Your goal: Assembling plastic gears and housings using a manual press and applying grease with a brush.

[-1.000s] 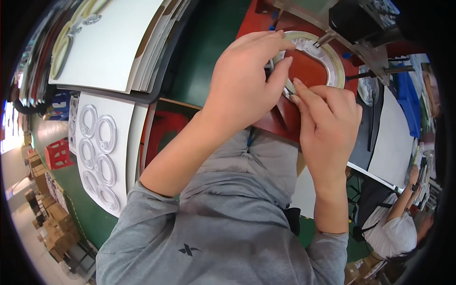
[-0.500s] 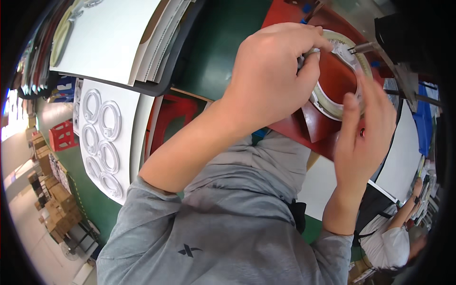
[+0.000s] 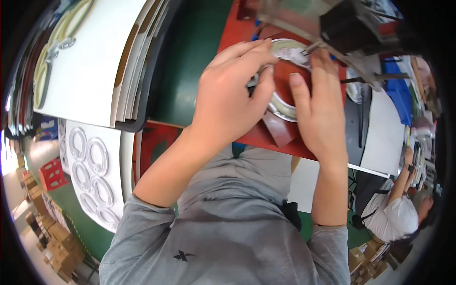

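Note:
A pale ring-shaped part with a clear rim (image 3: 283, 111) lies on a red plate (image 3: 232, 34). My left hand (image 3: 232, 92) is closed at the ring's left edge, thumb and fingers pinched on it; the fingers cover that part of the rim. White material (image 3: 290, 53) shows along the ring's far side. Over the ring's right side rests my right hand (image 3: 322, 107), its fingers stretched forward and the thumb apart over the middle opening. The fingertips are close to a thin metal piece (image 3: 311, 47) of the machine.
A dark machine block (image 3: 344, 26) stands beyond the plate at the right. On the left, a white board (image 3: 90, 61) bears yellowish rings, and a lower white sheet (image 3: 118, 161) holds several clear rings. Another person (image 3: 396, 213) sits at the far right.
My right hand has moved forward and laid its fingers over the ring's right side. My left hand stays at the left edge. The whole view has shifted, with the plate now further left.

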`<control>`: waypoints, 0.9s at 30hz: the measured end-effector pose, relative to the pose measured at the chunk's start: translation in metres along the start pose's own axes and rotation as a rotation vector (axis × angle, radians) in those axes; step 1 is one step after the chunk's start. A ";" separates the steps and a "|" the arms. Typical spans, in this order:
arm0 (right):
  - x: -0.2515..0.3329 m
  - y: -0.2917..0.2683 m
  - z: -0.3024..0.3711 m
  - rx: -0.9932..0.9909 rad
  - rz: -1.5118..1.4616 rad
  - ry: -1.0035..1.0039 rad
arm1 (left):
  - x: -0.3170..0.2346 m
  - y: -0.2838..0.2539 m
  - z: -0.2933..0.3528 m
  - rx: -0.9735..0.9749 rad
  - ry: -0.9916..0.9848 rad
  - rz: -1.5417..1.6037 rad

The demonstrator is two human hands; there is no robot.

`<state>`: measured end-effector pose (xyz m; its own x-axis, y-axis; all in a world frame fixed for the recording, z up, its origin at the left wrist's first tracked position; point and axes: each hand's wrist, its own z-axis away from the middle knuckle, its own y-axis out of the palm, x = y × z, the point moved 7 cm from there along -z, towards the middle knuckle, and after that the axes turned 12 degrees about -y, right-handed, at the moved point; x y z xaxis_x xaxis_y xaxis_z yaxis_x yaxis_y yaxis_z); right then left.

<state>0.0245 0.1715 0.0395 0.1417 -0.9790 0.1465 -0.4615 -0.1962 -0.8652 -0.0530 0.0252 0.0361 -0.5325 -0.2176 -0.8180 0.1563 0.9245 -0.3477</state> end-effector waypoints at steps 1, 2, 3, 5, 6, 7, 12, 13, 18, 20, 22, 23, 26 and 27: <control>-0.002 -0.004 0.001 -0.011 -0.017 0.013 | 0.001 0.003 0.000 -0.007 -0.021 0.030; -0.003 -0.007 0.004 -0.051 -0.036 0.007 | 0.000 0.005 0.000 -0.015 0.004 0.034; -0.003 -0.010 0.007 -0.091 -0.055 -0.001 | -0.001 0.006 0.001 -0.019 0.017 0.036; 0.008 -0.023 0.014 -0.198 -0.124 -0.010 | 0.002 0.002 0.002 -0.006 0.013 0.005; 0.014 -0.037 0.019 -0.234 -0.153 -0.018 | -0.003 0.000 0.003 -0.011 0.036 0.028; 0.020 -0.063 0.022 -0.322 -0.126 -0.060 | -0.005 0.004 0.003 0.012 -0.010 0.047; 0.017 -0.194 0.002 -1.007 0.055 -0.444 | -0.009 0.000 -0.001 0.006 -0.042 0.015; 0.027 -0.207 -0.015 -0.854 0.258 -0.551 | -0.010 -0.003 -0.001 -0.013 -0.014 -0.063; 0.036 -0.244 -0.076 -0.882 0.351 -0.750 | -0.029 0.001 -0.021 0.128 -0.105 -0.247; 0.038 -0.267 -0.107 -0.910 0.200 -0.824 | -0.021 0.006 -0.028 0.219 -0.110 -0.347; 0.034 -0.293 -0.144 -0.926 0.043 -0.895 | -0.022 0.006 -0.034 0.248 -0.130 -0.382; 0.042 -0.307 -0.146 -0.929 -0.041 -0.931 | -0.019 0.006 -0.038 0.261 -0.130 -0.415; 0.003 -0.294 -0.214 -0.510 -0.835 -0.246 | -0.006 0.003 -0.045 0.311 -0.250 -0.452; -0.031 -0.289 -0.235 -0.421 -0.877 -0.230 | -0.009 0.009 -0.048 0.328 -0.260 -0.454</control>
<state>-0.0525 0.2460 0.3973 0.7261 -0.4526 0.5176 -0.3785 -0.8916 -0.2486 -0.0867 0.0507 0.0617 -0.3925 -0.6743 -0.6254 0.2310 0.5859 -0.7767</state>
